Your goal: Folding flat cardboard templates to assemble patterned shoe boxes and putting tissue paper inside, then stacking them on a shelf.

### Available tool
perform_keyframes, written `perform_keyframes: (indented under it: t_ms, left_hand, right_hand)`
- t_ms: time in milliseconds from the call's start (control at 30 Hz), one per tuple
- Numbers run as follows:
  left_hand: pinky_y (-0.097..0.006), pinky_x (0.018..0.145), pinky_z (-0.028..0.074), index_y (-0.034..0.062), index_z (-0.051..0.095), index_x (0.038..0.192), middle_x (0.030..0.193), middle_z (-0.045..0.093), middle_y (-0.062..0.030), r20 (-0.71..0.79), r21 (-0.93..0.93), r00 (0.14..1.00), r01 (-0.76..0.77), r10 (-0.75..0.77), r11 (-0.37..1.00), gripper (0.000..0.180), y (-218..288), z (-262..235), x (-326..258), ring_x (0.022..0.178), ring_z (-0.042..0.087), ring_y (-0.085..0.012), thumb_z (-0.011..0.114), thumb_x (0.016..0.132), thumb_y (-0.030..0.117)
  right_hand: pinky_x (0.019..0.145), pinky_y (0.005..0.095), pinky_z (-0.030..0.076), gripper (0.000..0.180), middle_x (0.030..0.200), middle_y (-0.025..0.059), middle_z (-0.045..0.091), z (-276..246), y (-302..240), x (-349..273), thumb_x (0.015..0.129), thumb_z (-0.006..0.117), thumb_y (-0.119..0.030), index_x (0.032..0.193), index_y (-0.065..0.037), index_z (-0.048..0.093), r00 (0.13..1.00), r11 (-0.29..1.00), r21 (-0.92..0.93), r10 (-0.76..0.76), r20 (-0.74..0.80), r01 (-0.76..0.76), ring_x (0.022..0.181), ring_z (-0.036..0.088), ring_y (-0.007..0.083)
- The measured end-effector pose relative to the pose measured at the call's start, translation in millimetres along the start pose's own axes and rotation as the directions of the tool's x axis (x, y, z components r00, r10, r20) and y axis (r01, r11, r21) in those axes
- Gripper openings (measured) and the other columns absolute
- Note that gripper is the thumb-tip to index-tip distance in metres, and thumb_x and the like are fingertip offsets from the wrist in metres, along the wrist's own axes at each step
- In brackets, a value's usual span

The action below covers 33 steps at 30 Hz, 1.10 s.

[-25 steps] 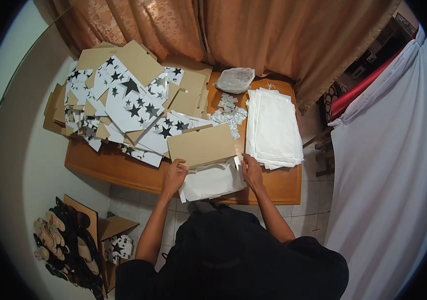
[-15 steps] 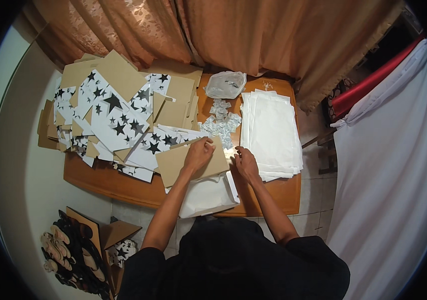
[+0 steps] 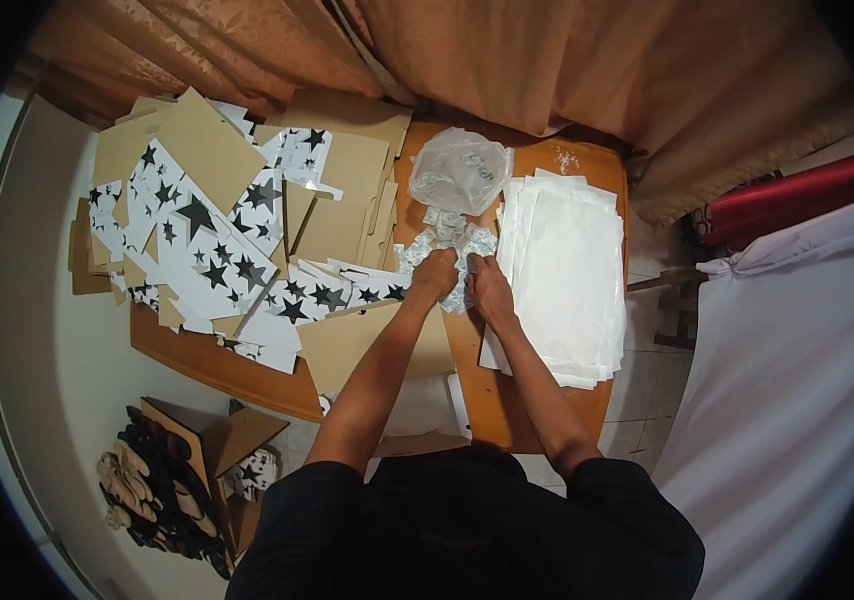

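On the wooden table lies a loose pile of small pale printed packets (image 3: 469,238). Both my hands are at its near side, close together. My left hand (image 3: 435,274) has its fingers curled down among the packets, and what they grip is hidden. Beside it, my right hand (image 3: 489,288) is also curled closed, its fingertips touching the pile; I cannot make out what is in them. Under my left forearm is a brown cardboard box flap (image 3: 367,345). Close to my body stands the open box's white inside (image 3: 415,405), partly covered by the arm.
A clear plastic bag (image 3: 459,172) with some packets sits behind the pile. To the right is a stack of white paper sheets (image 3: 567,270). Flattened star-printed cardboard pieces (image 3: 212,235) heap up on the left. A shoe rack (image 3: 172,480) stands lower left, a white cloth (image 3: 777,400) hangs right.
Both hands have moved away from my body, from above the open box to the pile of packets. They have come closer together. The head view has shifted slightly.
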<state>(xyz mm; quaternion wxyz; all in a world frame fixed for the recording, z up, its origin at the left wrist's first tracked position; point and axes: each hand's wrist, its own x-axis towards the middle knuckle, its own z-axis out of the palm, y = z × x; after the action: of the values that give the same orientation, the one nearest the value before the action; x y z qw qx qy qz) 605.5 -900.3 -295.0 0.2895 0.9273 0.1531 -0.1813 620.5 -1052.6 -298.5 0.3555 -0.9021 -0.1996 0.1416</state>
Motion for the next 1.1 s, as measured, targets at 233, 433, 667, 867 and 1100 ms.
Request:
perform_keyframes:
  t_ms: [233, 433, 667, 867, 1100]
  left_hand:
    - [-0.049, 0.095, 0.053, 0.0023, 0.065, 0.111, 0.117, 0.068, -0.0219, 0.045, -0.054, 0.998, 0.043, -0.040, 0.998, 0.028, -5.3, 9.3, 43.4, 0.112, 0.065, -0.0408, 0.067, 0.087, 0.016]
    - [-0.046, 0.083, 0.053, 0.0001, 0.064, 0.101, 0.102, 0.069, -0.0212, -0.075, -0.260, 0.991, -0.131, 0.115, 0.957, 0.020, -22.5, -3.3, -7.1, 0.098, 0.067, -0.0381, 0.068, 0.088, 0.015]
    - [-0.038, 0.074, 0.054, -0.0003, 0.064, 0.104, 0.087, 0.068, -0.0143, -0.188, -0.482, 0.953, -0.301, 0.239, 0.823, 0.019, -42.0, -56.0, -197.6, 0.082, 0.070, -0.0254, 0.068, 0.088, 0.009]
    - [-0.037, 0.076, 0.057, -0.0010, 0.062, 0.104, 0.095, 0.069, -0.0167, -0.120, -0.640, 0.986, -0.164, 0.114, 0.751, 0.021, -105.9, -21.9, -372.0, 0.085, 0.073, -0.0270, 0.070, 0.086, 0.004]
    - [-0.031, 0.076, 0.058, -0.0017, 0.064, 0.108, 0.100, 0.070, -0.0143, -0.140, -0.692, 0.988, -0.142, 0.061, 0.707, 0.021, -170.7, 18.6, -468.3, 0.087, 0.073, -0.0197, 0.070, 0.088, 0.000]
  right_hand:
    - [0.081, 0.0531, 0.053, 0.027, 0.113, 0.0237, 0.056, 35.1, 21.0, 39.2, 0.088, 0.060, -0.002, 0.115, -0.002, 0.059, 0.997, 0.998, -0.069, -0.004, -0.071, -0.001, 0.098, 0.062, 0.0468]
    - [0.080, 0.0492, 0.051, 0.012, 0.101, 0.0216, 0.060, 17.9, -19.6, 4.1, 0.091, 0.064, -0.005, 0.099, 0.000, 0.057, 0.984, 0.997, 0.070, -0.032, -0.174, 0.045, 0.089, 0.061, 0.0448]
    - [0.069, 0.0303, 0.051, 0.015, 0.089, 0.0067, 0.068, -11.5, -100.5, -125.5, 0.093, 0.064, -0.005, 0.108, -0.002, 0.064, 0.997, 0.908, 0.418, -0.049, 0.051, 0.023, 0.075, 0.061, 0.0137]
    - [0.075, 0.0301, 0.055, 0.018, 0.090, 0.0080, 0.069, 45.1, -153.1, -263.9, 0.090, 0.071, -0.004, 0.106, 0.001, 0.062, 0.951, 0.872, 0.483, -0.072, 0.300, -0.086, 0.082, 0.067, 0.0137]
    - [0.078, 0.0353, 0.056, 0.025, 0.093, 0.0136, 0.071, 89.2, -205.4, -353.2, 0.089, 0.074, -0.009, 0.108, 0.002, 0.062, 0.935, 0.935, 0.355, -0.122, 0.334, -0.005, 0.084, 0.071, 0.0233]
